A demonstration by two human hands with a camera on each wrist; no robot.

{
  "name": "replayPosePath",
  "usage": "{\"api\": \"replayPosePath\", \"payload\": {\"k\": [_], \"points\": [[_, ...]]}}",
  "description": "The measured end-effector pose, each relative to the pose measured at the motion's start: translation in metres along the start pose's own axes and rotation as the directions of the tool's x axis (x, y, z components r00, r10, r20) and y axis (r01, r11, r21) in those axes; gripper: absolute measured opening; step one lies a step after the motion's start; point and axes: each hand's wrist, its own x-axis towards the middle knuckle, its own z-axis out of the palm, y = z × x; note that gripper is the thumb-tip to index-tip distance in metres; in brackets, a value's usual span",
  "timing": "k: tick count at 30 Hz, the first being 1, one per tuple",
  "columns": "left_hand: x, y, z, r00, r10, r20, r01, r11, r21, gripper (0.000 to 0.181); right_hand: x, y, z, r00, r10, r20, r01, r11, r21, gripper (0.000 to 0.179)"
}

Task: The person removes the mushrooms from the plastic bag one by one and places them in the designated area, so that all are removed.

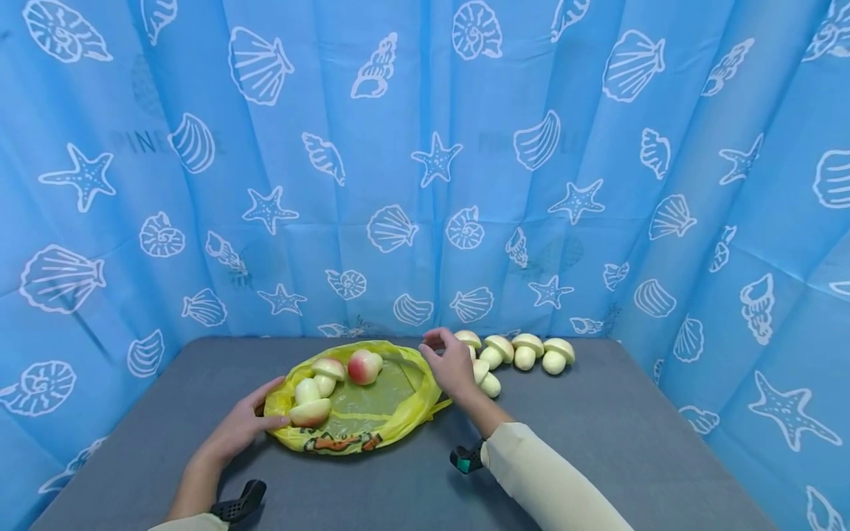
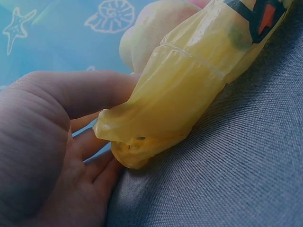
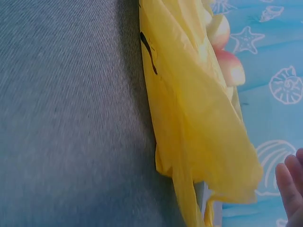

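Observation:
A yellow plastic bag (image 1: 415, 417) lies with its mouth spread wide on the grey table. Inside are toy mushrooms with cream stems and pinkish caps: one by the far rim (image 1: 328, 369), one at the left (image 1: 310, 413), and a redder one (image 1: 362, 367). My left hand (image 1: 242, 424) holds the bag's left side; the left wrist view shows the thumb at the rim (image 2: 109, 90) and the fingers beyond the yellow film. My right hand (image 1: 454, 366) hovers by the bag's right rim, fingers loosely bent and holding nothing. In the right wrist view only its fingertips (image 3: 289, 182) show.
Several more mushrooms (image 1: 527, 350) stand or lie at the back right of the table, partly behind my right hand. A blue curtain (image 1: 432, 184) with white shell prints surrounds the grey table (image 1: 584, 457) at the back and sides.

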Motion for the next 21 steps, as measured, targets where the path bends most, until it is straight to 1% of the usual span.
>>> {"api": "replayPosePath", "payload": {"k": [2,5,11,14,17,21], "points": [[-0.001,0.0,0.001,1.0,0.006,-0.001,-0.006,1.0,0.006,0.087,0.0,-0.002,0.003,1.0,0.009,0.022,-0.009,1.0,0.017,0.015],[-0.001,0.001,0.001,1.0,0.008,-0.004,-0.008,1.0,0.022,0.087,0.002,-0.004,0.009,0.998,0.002,0.059,-0.003,1.0,0.029,0.015],[0.0,0.001,0.001,1.0,0.01,0.001,-0.01,1.0,0.024,0.087,0.005,-0.008,0.021,0.994,-0.041,0.104,0.042,0.999,-0.006,0.014],[0.0,0.001,0.0,1.0,0.018,0.002,-0.018,1.0,0.017,0.087,0.007,-0.012,0.028,0.989,-0.032,0.142,0.034,0.999,-0.016,0.015],[0.0,0.0,0.0,1.0,0.027,0.011,-0.027,1.0,0.01,0.086,0.009,-0.014,0.034,0.978,-0.023,0.208,0.03,0.999,-0.03,0.018],[0.0,-0.002,0.0,1.0,0.027,0.012,-0.027,1.0,0.006,0.086,0.011,-0.016,0.044,0.95,-0.001,0.311,0.021,0.998,-0.061,0.027]]}}
